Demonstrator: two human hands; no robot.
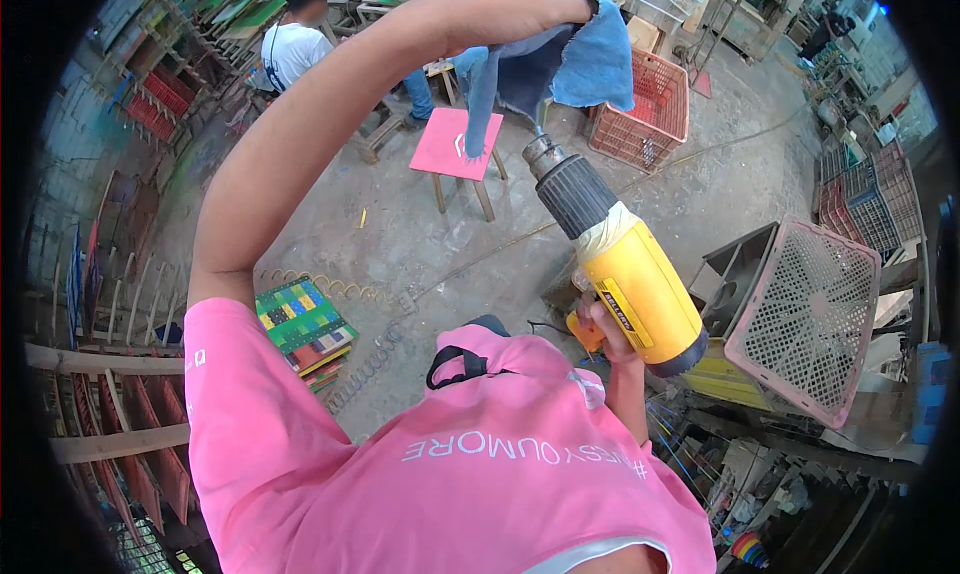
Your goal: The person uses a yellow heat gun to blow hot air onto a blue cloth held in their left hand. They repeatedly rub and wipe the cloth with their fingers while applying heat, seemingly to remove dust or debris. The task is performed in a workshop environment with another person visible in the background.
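My right hand [612,336] is closed round the handle of a yellow and black heat gun [640,284]. Its metal nozzle points up and away from me, just below a blue denim cloth [592,62]. At the top edge my left hand [515,9] is closed on this cloth, which hangs down in folds. A yellowish piece shows above the fingers, cut off by the frame's edge, so I cannot tell its kind. Behind the hanging cloth stands a small stool [440,139] with a pink seat.
A red plastic crate [645,114] stands beyond the heat gun. Colourful boards [305,319] are stacked on the left floor, near a coiled hose [375,359]. At right is a fan with a pink grille [805,319]. A person in a white shirt [295,54] sits at far left.
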